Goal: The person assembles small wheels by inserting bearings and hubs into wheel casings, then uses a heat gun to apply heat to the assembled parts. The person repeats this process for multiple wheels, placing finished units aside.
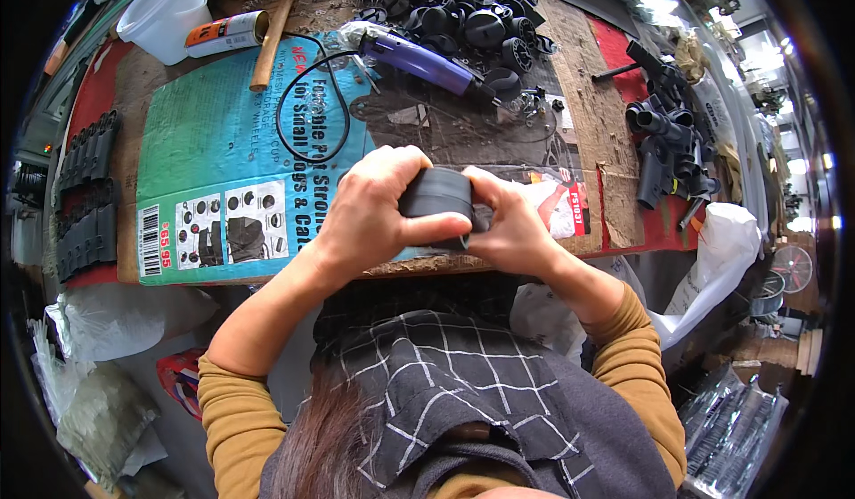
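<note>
Between both hands, close to the table's front edge, is a dark grey round part (436,193), wide-rimmed like a small wheel. My left hand (372,207) grips its left side, with the thumb lying across the near face. Fingers and thumb of my right hand (512,223) close on its right side. The palms and fingers hide much of the part. Beyond the hands, a purple electric screwdriver (423,62) lies on the table with its tip toward a small cluster of screws (534,105). Its black cable (283,116) loops to the left.
Flattened printed cardboard (191,134) covers the tabletop. Black wheels and fittings (472,18) are heaped at the back; more black parts lie right (663,129) and left (89,209). A wooden handle (274,40), spray can (227,34) and white bucket (165,18) occupy the back left.
</note>
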`<state>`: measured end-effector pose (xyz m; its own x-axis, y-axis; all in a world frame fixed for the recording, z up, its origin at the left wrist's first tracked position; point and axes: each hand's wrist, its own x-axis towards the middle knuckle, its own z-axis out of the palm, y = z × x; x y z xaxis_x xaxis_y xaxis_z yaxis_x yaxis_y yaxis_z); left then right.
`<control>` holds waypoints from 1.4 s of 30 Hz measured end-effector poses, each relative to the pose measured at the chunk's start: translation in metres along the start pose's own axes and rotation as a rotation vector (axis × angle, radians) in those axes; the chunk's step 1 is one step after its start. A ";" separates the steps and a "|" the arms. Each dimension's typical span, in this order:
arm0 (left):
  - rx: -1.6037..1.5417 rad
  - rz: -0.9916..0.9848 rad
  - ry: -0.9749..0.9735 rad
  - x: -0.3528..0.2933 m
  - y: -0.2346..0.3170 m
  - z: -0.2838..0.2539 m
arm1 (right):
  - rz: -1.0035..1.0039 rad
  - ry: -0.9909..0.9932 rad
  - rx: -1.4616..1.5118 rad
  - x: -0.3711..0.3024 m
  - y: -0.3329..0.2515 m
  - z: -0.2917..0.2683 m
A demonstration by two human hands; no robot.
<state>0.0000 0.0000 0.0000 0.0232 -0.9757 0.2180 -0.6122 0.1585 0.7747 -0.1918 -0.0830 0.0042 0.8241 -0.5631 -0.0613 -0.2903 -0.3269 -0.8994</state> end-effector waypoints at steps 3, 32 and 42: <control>-0.223 0.067 0.058 0.003 -0.035 0.014 | -0.215 0.270 -0.519 0.014 0.023 0.011; -0.240 -0.236 0.284 0.023 -0.055 0.069 | 0.035 0.397 -1.176 0.166 0.130 -0.120; -0.265 -0.230 0.293 0.023 -0.056 0.069 | 0.036 0.457 -1.024 0.154 0.145 -0.120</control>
<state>-0.0200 -0.0417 -0.0797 0.3811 -0.9120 0.1518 -0.3424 0.0133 0.9395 -0.1652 -0.3082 -0.0838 0.6122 -0.7416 0.2742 -0.7470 -0.6562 -0.1069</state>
